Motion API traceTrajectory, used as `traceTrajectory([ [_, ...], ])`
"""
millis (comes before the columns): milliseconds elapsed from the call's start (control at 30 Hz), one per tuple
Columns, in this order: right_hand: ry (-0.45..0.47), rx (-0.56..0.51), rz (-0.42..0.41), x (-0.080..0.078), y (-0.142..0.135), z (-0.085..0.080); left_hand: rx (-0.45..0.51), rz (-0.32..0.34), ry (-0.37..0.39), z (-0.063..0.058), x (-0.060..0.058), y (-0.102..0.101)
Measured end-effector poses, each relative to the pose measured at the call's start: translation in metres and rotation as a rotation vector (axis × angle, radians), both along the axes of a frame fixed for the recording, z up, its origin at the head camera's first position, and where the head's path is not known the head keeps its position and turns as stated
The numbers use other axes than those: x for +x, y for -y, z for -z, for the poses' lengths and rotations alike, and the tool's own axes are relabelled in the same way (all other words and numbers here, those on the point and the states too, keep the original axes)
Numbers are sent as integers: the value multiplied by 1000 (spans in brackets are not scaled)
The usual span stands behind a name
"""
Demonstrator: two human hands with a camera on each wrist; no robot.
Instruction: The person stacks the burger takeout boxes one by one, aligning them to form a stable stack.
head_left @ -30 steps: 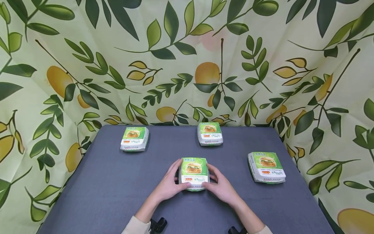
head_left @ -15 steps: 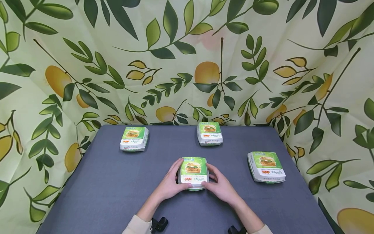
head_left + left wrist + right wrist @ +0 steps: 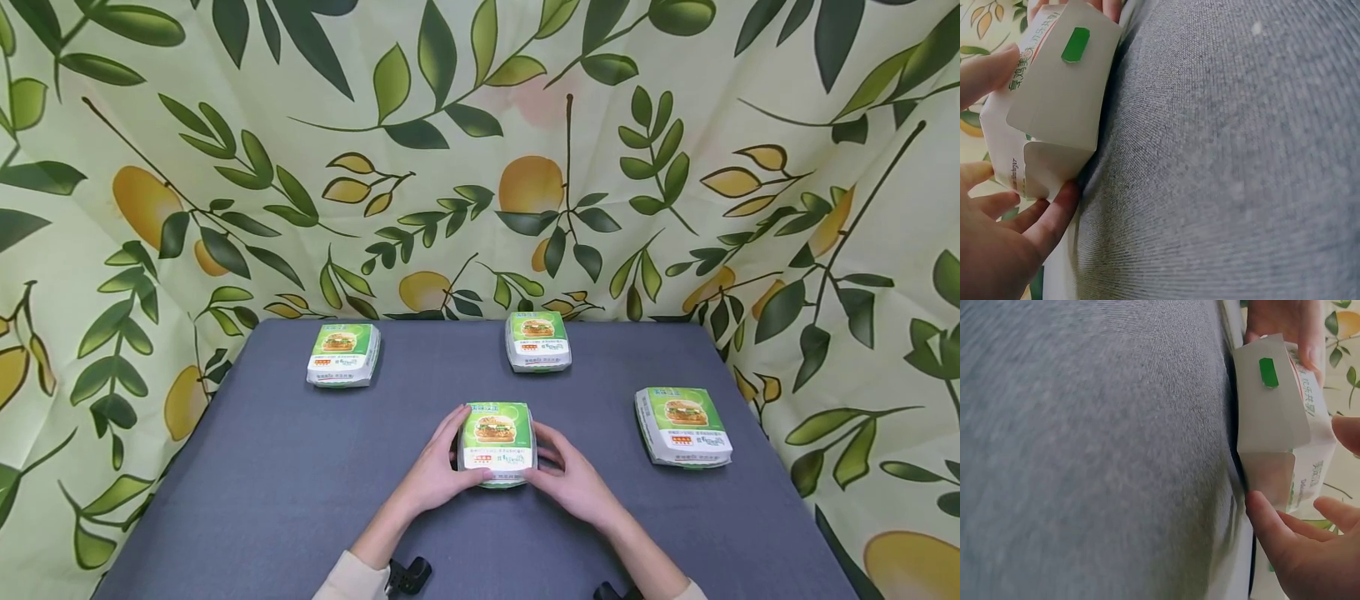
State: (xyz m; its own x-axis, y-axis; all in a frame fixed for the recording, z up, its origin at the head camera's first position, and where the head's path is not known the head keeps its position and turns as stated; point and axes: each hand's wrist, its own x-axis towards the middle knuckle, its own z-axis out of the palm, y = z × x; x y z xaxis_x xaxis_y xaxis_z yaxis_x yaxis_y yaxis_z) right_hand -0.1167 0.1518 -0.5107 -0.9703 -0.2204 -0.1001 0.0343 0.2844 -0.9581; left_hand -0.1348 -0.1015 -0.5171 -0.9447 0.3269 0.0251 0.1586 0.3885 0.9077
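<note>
A green and white cardboard burger box (image 3: 496,446), lid closed and printed with a burger, sits at the table's middle between both hands. My left hand (image 3: 432,477) holds its left side, thumb on the front edge. Opposite it, my right hand (image 3: 576,490) cups the right side, thumb tip at the front corner. In the left wrist view, the left fingertips (image 3: 1067,194) meet the box's lower corner beside a white flap with a green tab. From the right wrist, one right fingertip (image 3: 1257,501) touches the lower corner, while the thumb (image 3: 1347,432) lies at the lid's edge.
Matching burger boxes stand around: one at the back left (image 3: 343,356), one at the back centre (image 3: 538,342), one on the right (image 3: 683,427). They rest on a dark blue-grey cloth-covered table (image 3: 300,483). A leaf-and-fruit patterned curtain (image 3: 465,242) hangs behind.
My right hand has eased slightly to the right, its thumb sliding from the box's front face to the corner. The left hand and the box stay almost where they were.
</note>
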Motion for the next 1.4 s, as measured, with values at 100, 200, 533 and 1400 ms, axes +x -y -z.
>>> traceTrajectory([
  [100, -19, 37, 6, 2, -4, -3, 0, 4, -3, 0, -1, 0],
  [200, -34, 84, 12, 4, -9, -8, -3, 2, -9, 0, -1, 0],
  [533, -111, 220, 26, 11, -30, -23, -12, -3, -19, -1, -3, -1],
  [1400, -228, 437, 165, 20, -82, -52, -24, -1, -17, 1, 0, -1],
])
